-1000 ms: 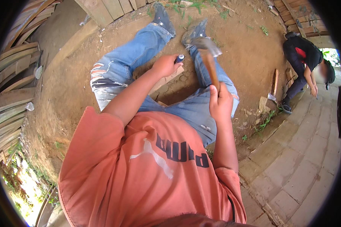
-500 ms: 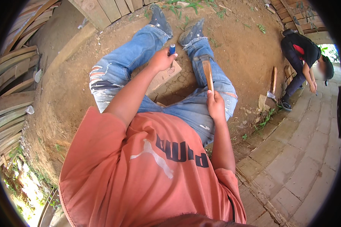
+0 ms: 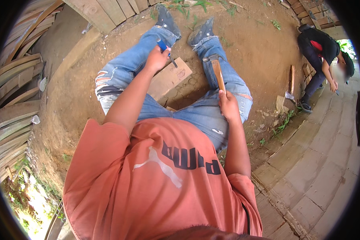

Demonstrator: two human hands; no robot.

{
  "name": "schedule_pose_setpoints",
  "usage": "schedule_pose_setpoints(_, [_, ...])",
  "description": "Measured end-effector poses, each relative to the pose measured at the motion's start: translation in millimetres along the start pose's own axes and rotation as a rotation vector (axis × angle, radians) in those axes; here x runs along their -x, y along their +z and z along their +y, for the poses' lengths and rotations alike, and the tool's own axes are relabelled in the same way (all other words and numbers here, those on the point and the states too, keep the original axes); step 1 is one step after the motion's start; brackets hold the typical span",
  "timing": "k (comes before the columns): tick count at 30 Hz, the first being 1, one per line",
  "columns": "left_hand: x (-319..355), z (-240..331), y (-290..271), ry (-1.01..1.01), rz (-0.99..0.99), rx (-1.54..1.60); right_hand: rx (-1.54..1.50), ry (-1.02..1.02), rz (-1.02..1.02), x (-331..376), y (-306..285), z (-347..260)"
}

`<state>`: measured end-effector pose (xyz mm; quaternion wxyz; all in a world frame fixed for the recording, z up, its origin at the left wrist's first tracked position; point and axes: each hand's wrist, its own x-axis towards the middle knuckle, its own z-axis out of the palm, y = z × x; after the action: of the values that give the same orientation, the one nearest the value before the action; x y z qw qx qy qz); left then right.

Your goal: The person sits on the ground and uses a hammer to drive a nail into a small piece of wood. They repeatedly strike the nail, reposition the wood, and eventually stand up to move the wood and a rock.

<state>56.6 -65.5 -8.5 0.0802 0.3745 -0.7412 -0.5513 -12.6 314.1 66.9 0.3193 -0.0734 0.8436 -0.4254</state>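
Note:
A wooden block [image 3: 164,82] lies on the dirt between my legs, with a small carved mark near its far right end. Above it my left hand [image 3: 157,60] is closed around a blue-handled chisel [image 3: 162,45]. The chisel is tilted, its dark blade pointing down to the right over the block, close to the mark; whether the tip touches the wood I cannot tell. My right hand [image 3: 229,106] grips the wooden handle of a hammer [image 3: 218,76]. The hammer's metal head is up by my right shin, apart from the block.
My jeans-clad legs [image 3: 128,66] flank the block on the dirt ground [image 3: 256,52]. Wooden planks [image 3: 104,14] stand at the far side, with stacked boards [image 3: 16,108] at left. At the right, another person [image 3: 322,52] bends over a paved walkway [image 3: 320,148].
My left hand has moved left and slightly away, tilting the chisel from near upright and uncovering more of the block. The hammer stays nearly in place. The other person's hands have shifted slightly.

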Motion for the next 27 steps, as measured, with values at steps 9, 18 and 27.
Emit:
schedule_pose_setpoints(9, [33, 23, 18, 0.231, -0.047, -0.339, -0.036, 0.070, -0.038, 0, -2, -12])
schedule_pose_setpoints(18, [42, 25, 30, 0.351, -0.093, -0.440, 0.125, -0.145, 0.076, -1, 0, -10])
schedule_pose_setpoints(27, [52, 28, 29, 0.378, -0.116, -0.400, 0.399, -0.611, 0.256, 44, -1, -95])
